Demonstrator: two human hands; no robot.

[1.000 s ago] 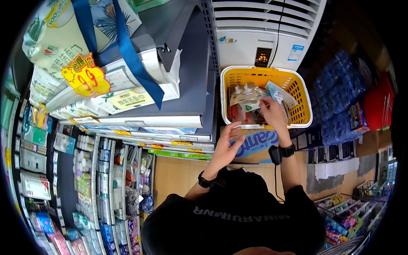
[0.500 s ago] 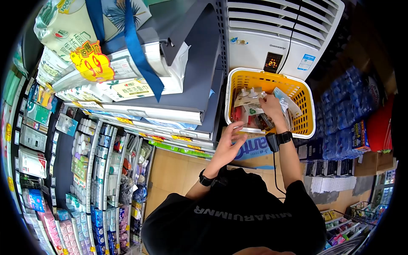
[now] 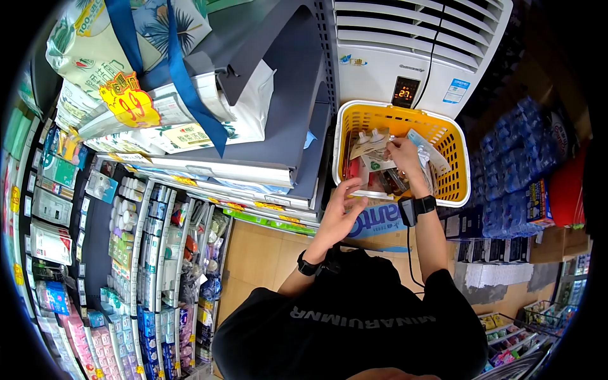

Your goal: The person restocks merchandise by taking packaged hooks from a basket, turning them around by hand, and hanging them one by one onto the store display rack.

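Right hand (image 3: 405, 157) touching packets (image 3: 368, 143) at two o'clock, grip unclear, left hand (image 3: 344, 212) open, we're facing a "27" display (image 3: 405, 92).

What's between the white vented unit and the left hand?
The yellow basket, with packets in it; the head view shows this.
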